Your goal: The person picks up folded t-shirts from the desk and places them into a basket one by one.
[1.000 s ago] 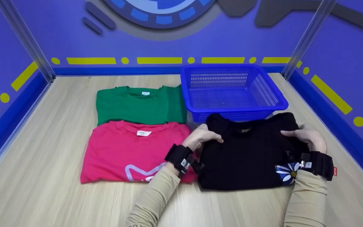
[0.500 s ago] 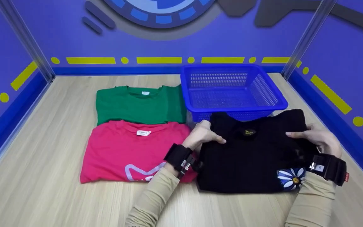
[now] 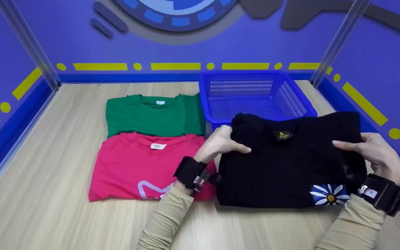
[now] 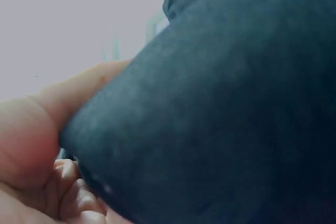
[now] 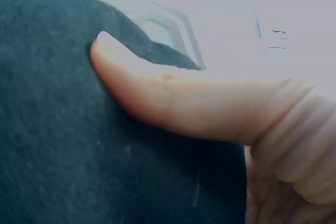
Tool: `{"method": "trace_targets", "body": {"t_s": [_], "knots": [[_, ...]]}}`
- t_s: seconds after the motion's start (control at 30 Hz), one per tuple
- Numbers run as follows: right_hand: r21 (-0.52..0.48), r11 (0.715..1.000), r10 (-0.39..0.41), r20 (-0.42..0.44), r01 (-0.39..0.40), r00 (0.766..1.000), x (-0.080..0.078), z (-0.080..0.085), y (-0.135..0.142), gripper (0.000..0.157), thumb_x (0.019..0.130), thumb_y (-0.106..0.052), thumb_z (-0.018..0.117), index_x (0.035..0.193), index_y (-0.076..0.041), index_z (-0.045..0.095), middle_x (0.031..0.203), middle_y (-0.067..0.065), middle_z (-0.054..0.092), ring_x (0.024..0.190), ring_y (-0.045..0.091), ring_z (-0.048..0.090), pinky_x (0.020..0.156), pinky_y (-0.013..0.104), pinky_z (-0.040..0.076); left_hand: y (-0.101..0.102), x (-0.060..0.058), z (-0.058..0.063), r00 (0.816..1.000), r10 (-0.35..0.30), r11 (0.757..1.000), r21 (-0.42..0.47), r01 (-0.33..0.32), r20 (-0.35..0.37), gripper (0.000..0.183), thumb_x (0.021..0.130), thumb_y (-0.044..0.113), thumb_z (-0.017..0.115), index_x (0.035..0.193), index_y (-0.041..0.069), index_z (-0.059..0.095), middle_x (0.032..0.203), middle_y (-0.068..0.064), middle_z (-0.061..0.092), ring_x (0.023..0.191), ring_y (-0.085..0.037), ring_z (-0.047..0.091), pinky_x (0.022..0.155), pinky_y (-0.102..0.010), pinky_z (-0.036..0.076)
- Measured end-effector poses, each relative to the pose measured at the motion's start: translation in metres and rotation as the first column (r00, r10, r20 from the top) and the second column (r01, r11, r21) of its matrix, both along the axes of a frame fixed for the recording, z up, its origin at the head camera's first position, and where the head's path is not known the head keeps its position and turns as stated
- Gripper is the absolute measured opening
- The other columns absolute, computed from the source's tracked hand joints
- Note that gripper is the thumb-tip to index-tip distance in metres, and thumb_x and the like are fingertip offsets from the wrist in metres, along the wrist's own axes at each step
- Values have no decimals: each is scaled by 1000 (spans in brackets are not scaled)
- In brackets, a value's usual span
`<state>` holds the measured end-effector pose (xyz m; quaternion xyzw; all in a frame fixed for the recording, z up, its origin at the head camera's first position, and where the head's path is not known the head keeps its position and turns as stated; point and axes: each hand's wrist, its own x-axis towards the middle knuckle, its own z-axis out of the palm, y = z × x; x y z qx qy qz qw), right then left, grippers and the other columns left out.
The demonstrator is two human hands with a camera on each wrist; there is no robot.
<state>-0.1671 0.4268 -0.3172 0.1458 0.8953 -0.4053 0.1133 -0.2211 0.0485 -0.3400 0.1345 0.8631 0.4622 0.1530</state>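
Observation:
A folded black shirt [image 3: 276, 166] with a daisy patch and a neck label spans the space between both hands in the head view. My left hand [image 3: 219, 143] grips its left side, thumb on top and fingers behind the cloth. On the opposite side, my right hand [image 3: 377, 152] pinches the shirt the same way, its thumb lying flat across the front. The shirt's upper edge is raised and overlaps the basket's front rim in this view. Dark cloth [image 4: 210, 114] fills most of the left wrist view, and the right thumb [image 5: 173, 98] presses on it in the right wrist view.
A blue perforated basket [image 3: 241, 121] stands behind the black shirt. To the left lie a folded pink shirt [image 3: 144, 159] with a star outline and, behind it, a folded green shirt [image 3: 151, 118]. Blue-purple panels [image 3: 186, 52] enclose the wooden table [image 3: 47, 156].
My right hand has moved right and slightly up, spreading the black shirt wider. The shirt's top edge has risen over the basket's front. My left hand has shifted only slightly.

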Motion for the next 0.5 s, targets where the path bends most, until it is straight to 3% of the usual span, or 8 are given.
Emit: {"method": "trace_targets", "body": {"t_s": [0.07,0.1,0.17,0.23,0.3,0.37,0.43,0.5], "knots": [[-44,999,-28,-42,27,999,4,2,-1,28,85,-49,65,90,-22,59,79,-27,52,104,22,51,102,59,35,-4,1,5,1000,-2,1000,18,2,-6,54,65,30,87,102,3,60,92,-2,60,85,-12,54,76,-25,49],[-61,998,-40,-68,36,997,5,2,-2,25,85,-47,66,92,-24,62,79,-30,54,104,20,53,104,57,35,-6,2,7,1000,-1,999,33,1,-8,52,65,30,87,100,3,60,89,0,58,82,-12,53,73,-24,48],[-91,995,-57,-123,46,991,7,4,-4,16,86,-42,67,92,-27,65,78,-31,58,96,12,60,103,45,42,-10,1,11,1000,2,998,66,-1,-17,48,65,29,87,96,3,61,84,2,55,77,-11,51,69,-22,46],[-116,992,-73,-184,52,980,8,5,-6,5,87,-35,68,89,-30,68,77,-28,62,78,-4,57,87,26,51,-14,0,13,1000,5,994,110,-3,-19,44,65,27,87,94,5,62,81,2,56,75,-9,52,66,-20,47],[-149,988,-84,-235,49,968,8,7,-7,3,88,-29,68,85,-31,70,77,-26,65,75,-5,60,69,13,48,-18,-1,15,1000,10,985,172,-9,-5,41,65,23,87,94,5,64,83,2,61,76,-8,56,67,-20,49],[-206,977,-105,-284,46,953,8,7,-10,7,87,-24,69,82,-27,71,76,-24,65,74,-4,61,67,11,48,-22,-2,17,1000,16,972,236,-19,14,40,66,20,86,96,5,66,86,0,65,78,-8,59,69,-21,51],[-311,950,-141,-328,35,934,7,6,-12,8,86,-18,70,80,-21,71,75,-21,65,73,-2,61,67,11,48,-26,-3,18,999,27,952,304,-39,46,42,66,18,86,101,5,65,90,-1,67,80,-9,61,72,-22,53],[-434,901,-176,-370,-2,912,4,4,-15,7,86,-10,69,82,-16,71,79,-17,67,75,0,62,69,11,49,-29,-5,18,998,36,928,368,-55,59,45,66,15,85,105,4,65,93,-3,68,81,-9,62,74,-23,53]]}}
